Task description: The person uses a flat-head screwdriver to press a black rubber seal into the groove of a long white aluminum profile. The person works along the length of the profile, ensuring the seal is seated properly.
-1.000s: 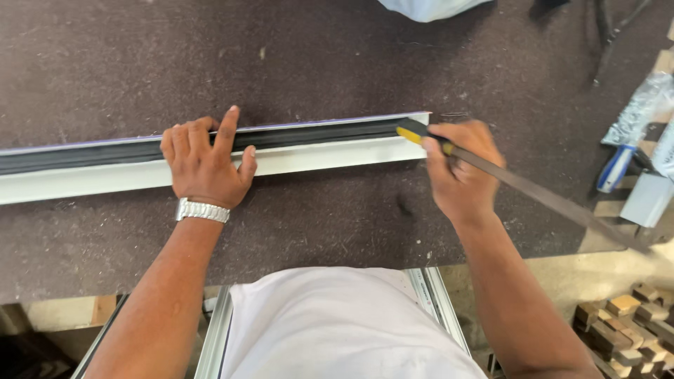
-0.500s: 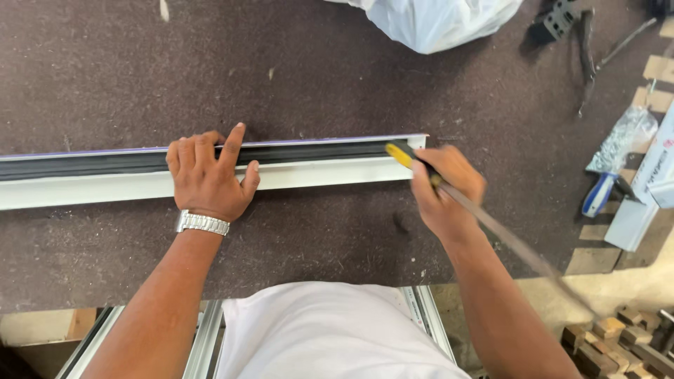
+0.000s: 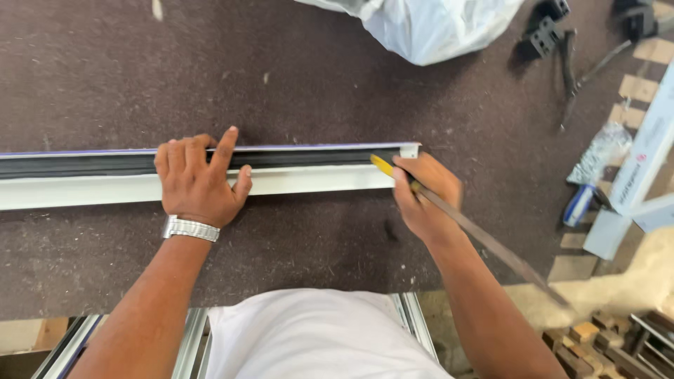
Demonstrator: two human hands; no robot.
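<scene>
White profile (image 3: 309,180) with black gasket (image 3: 84,165) lying lengthwise across the dark worktop (image 3: 295,77), its end short of the right edge. Pressed flat under the left hand (image 3: 200,184), fingers spread, gripping nothing. At the profile's end, right hand (image 3: 425,195) clenched around a yellow-tipped blade (image 3: 484,242), tip touching the gasket channel. White bag (image 3: 435,24) at the far edge; black tools (image 3: 569,52) toward the far right corner.

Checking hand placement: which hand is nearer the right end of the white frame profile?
Right. The right hand sits just short of the white frame profile's right end, gripping a long blade with a yellow tip. The left hand presses on the profile farther left, near its middle.
</scene>
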